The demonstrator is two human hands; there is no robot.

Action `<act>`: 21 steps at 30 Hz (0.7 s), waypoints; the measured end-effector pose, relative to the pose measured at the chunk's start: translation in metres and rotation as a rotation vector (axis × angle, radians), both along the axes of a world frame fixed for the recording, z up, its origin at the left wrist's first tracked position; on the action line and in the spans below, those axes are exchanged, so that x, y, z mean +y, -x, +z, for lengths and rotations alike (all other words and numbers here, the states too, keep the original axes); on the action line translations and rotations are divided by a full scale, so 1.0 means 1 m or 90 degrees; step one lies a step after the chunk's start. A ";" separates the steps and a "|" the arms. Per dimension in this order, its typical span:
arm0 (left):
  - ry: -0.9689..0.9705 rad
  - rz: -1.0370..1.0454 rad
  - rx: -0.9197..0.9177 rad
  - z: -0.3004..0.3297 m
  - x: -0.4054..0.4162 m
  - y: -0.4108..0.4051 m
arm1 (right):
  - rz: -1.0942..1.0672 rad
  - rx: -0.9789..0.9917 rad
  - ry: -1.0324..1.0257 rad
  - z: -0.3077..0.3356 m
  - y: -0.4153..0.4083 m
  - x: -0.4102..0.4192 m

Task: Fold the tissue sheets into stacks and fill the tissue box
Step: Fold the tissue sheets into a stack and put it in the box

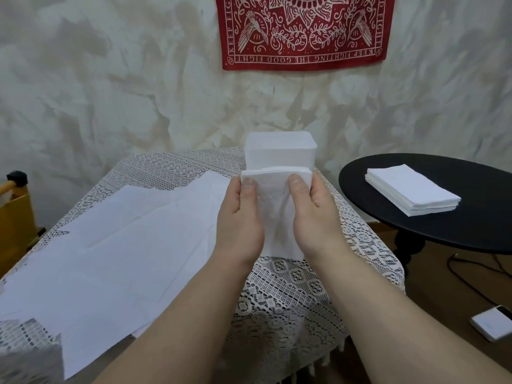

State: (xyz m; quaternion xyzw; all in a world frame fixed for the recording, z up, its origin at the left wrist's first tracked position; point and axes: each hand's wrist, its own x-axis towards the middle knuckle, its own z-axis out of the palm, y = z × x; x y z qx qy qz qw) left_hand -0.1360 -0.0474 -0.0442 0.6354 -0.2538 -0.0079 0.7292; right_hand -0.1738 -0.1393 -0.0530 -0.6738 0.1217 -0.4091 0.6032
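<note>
Two hands: left hand (240, 217) and right hand (314, 214) each grip one folded tissue stack (274, 206), thumbs on top, above lace-covered bench (304, 286). Stack long axis runs away from person, toward one tissue box (280, 153) just behind. Several flat sheets (116, 245) at left. Second stack (412, 191) on round black table (457, 231).

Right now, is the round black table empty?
No, a neat stack of folded tissues sits on the round black table.
</note>
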 end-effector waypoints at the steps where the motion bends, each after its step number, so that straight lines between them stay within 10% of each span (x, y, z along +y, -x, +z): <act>1: -0.005 0.005 -0.005 0.000 0.000 0.000 | -0.007 -0.003 0.009 0.001 0.000 0.001; 21: -0.078 0.010 -0.027 -0.001 0.000 -0.011 | 0.029 0.023 -0.006 -0.005 -0.001 -0.003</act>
